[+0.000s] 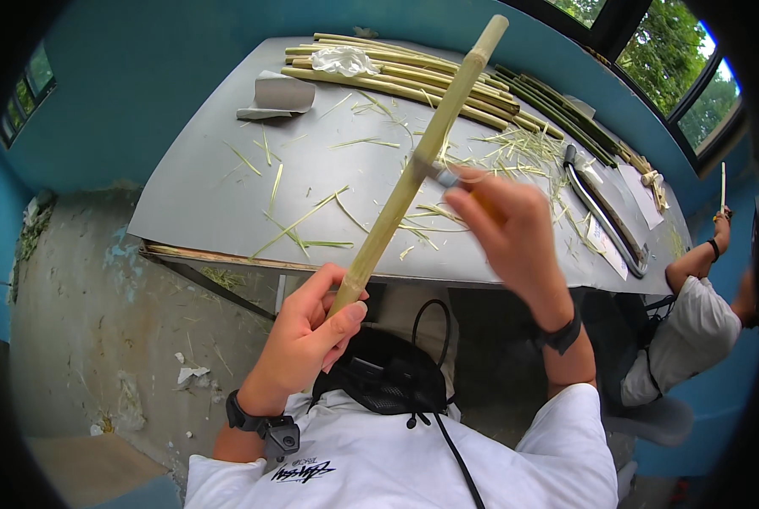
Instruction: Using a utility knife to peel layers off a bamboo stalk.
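A pale green bamboo pole (pixel 388 216) slants from my lap up over the table, its far end raised. My left hand (pixel 303 331) is wrapped round its lower part, near a joint. In my right hand (pixel 515 233) is a knife (pixel 440 175) with a metal collar, its handle mostly hidden by the fingers. The blade lies against the pole about halfway along, and a thin curl of shaving shows beside it. Motion smears the right hand a little.
Behind the pole, several bamboo poles (pixel 405 81) lie on the grey table (pixel 201 178), with crumpled white paper (pixel 344 61) on them. Shavings (pixel 523 157) are scattered around. A bow saw (pixel 604 212) rests at the right. Another person's arm (pixel 699 254) shows at the far right.
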The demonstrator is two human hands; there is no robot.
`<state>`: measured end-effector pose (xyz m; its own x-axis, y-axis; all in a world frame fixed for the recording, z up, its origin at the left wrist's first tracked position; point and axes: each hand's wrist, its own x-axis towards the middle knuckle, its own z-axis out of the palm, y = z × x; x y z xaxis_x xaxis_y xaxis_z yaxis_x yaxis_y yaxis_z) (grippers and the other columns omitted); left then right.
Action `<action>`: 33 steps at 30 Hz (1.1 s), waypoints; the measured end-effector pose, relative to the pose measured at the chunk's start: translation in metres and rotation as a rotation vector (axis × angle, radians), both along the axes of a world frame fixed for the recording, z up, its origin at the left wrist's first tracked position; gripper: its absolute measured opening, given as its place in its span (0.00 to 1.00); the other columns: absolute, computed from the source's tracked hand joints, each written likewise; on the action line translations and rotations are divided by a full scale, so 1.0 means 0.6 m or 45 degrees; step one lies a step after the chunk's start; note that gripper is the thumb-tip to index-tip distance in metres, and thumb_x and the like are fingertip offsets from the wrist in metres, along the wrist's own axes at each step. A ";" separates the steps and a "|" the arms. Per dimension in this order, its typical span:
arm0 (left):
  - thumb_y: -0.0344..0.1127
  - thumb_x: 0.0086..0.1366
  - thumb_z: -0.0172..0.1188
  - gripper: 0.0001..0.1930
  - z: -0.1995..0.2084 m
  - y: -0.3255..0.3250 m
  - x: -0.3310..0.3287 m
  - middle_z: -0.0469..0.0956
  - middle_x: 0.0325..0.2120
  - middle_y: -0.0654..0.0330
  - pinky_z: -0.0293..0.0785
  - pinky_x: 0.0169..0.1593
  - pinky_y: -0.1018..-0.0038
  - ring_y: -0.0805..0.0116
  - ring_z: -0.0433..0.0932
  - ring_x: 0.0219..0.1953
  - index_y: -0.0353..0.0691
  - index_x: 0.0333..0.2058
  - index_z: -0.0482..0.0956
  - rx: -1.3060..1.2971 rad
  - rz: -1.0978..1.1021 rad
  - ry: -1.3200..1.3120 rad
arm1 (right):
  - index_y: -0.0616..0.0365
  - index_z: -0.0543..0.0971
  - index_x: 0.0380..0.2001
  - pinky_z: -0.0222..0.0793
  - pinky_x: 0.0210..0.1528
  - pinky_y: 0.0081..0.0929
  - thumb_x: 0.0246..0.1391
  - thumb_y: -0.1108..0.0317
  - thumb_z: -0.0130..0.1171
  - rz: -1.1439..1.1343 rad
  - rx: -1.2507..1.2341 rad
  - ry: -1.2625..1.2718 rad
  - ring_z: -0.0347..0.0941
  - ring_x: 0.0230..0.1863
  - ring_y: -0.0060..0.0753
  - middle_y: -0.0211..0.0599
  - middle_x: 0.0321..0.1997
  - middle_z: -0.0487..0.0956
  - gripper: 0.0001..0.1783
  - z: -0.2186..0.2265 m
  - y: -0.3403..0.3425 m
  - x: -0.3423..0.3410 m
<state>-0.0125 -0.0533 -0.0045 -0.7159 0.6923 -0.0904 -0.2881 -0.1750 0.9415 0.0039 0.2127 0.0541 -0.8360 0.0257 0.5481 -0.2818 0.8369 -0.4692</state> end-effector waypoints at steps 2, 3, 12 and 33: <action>0.34 0.74 0.57 0.10 -0.009 -0.002 0.006 0.68 0.21 0.69 0.56 0.18 0.84 0.85 0.60 0.14 0.35 0.47 0.70 -0.008 -0.010 -0.011 | 0.60 0.85 0.42 0.63 0.25 0.26 0.62 0.60 0.66 -0.223 -0.099 0.070 0.71 0.19 0.27 0.36 0.19 0.78 0.14 0.022 0.052 -0.021; 0.34 0.74 0.57 0.10 -0.012 -0.002 0.005 0.68 0.21 0.69 0.56 0.18 0.84 0.85 0.60 0.14 0.35 0.47 0.70 -0.021 -0.020 -0.014 | 0.61 0.85 0.42 0.58 0.24 0.23 0.64 0.57 0.65 -0.297 -0.088 0.120 0.66 0.19 0.20 0.31 0.18 0.75 0.16 0.033 0.072 -0.021; 0.33 0.72 0.58 0.10 -0.017 -0.006 0.006 0.69 0.20 0.67 0.58 0.17 0.84 0.85 0.60 0.14 0.35 0.46 0.70 0.002 0.032 -0.028 | 0.66 0.80 0.39 0.53 0.27 0.18 0.64 0.61 0.64 -0.036 -0.378 0.121 0.62 0.25 0.13 0.25 0.26 0.74 0.16 0.050 0.059 0.013; 0.34 0.73 0.57 0.10 -0.041 -0.010 -0.006 0.68 0.22 0.68 0.58 0.20 0.84 0.84 0.62 0.16 0.36 0.47 0.70 0.061 -0.029 -0.020 | 0.64 0.83 0.34 0.49 0.24 0.16 0.63 0.69 0.64 -0.072 -0.210 0.140 0.58 0.22 0.10 0.22 0.21 0.71 0.08 -0.019 0.049 -0.033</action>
<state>-0.0162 -0.0592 -0.0292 -0.6987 0.7122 -0.0677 -0.3072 -0.2132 0.9274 -0.0159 0.2420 0.0429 -0.7662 0.1681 0.6202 -0.2934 0.7671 -0.5704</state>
